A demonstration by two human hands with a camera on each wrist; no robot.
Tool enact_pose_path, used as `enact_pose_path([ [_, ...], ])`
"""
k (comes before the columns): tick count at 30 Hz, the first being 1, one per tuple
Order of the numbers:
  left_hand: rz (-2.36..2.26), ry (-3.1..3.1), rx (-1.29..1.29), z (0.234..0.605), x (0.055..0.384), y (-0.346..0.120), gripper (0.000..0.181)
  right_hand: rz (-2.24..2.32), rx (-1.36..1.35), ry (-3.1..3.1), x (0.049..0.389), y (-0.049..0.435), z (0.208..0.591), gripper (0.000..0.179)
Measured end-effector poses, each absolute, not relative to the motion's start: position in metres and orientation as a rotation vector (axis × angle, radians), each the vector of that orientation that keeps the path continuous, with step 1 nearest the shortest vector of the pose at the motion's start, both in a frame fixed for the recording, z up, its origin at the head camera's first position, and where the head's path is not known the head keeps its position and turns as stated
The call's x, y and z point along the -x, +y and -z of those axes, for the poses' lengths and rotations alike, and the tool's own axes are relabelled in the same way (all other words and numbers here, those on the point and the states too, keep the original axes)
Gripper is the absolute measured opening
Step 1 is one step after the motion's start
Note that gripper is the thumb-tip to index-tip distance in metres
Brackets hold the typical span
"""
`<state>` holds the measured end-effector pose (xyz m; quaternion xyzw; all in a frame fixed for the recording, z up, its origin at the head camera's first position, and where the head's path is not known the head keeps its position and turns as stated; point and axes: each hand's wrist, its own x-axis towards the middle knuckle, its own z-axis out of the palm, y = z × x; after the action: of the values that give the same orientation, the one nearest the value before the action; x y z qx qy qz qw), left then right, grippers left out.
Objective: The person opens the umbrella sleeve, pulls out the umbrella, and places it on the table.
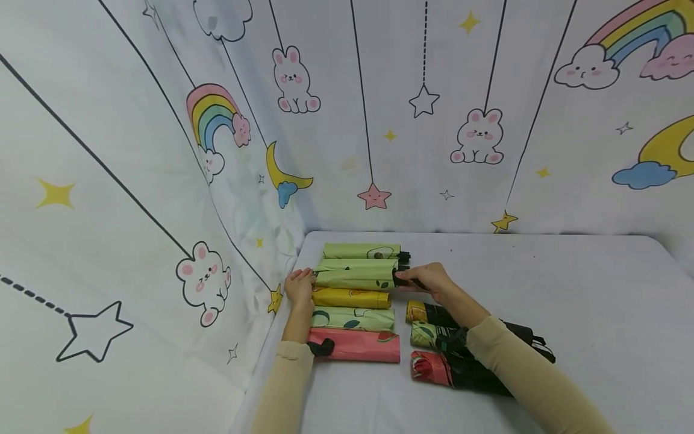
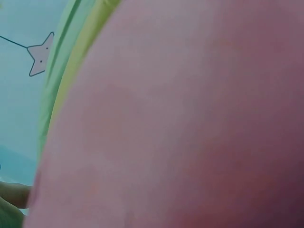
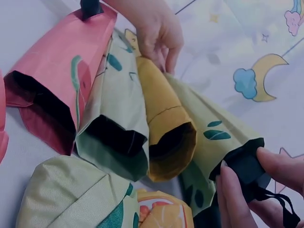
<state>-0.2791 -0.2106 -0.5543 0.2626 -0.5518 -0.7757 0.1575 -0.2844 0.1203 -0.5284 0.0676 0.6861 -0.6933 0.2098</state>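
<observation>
A folded umbrella in a light green leaf-print sleeve [image 1: 352, 278] lies crosswise between both hands. My left hand [image 1: 300, 288] holds its left end, fingers curled at the sleeve's closed tip. At the other end my right hand [image 1: 428, 279] pinches the black umbrella handle [image 3: 244, 166], which sticks out of the sleeve's mouth with a thin black strap hanging from it. In the left wrist view, skin fills most of the picture, and the green sleeve [image 2: 59, 80] shows at its edge.
Below it lie a yellow sleeve [image 1: 352, 298], a pale green sleeve [image 1: 355, 319] and a pink watermelon sleeve [image 1: 363, 345], open-mouthed. Behind is an avocado-print umbrella [image 1: 358, 251]. Folded umbrellas, one with a red end [image 1: 431, 367], lie under the right forearm. A printed curtain [image 1: 336, 150] borders the table.
</observation>
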Motion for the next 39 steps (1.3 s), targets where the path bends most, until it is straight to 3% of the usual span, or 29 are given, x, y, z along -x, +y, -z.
enact_pose_path([
  [39, 2.236, -1.562, -0.762, 0.549, 0.28, -0.208, 0.057, 2.09, -0.215, 1.802, 0.275, 0.136, 0.512, 0.05],
])
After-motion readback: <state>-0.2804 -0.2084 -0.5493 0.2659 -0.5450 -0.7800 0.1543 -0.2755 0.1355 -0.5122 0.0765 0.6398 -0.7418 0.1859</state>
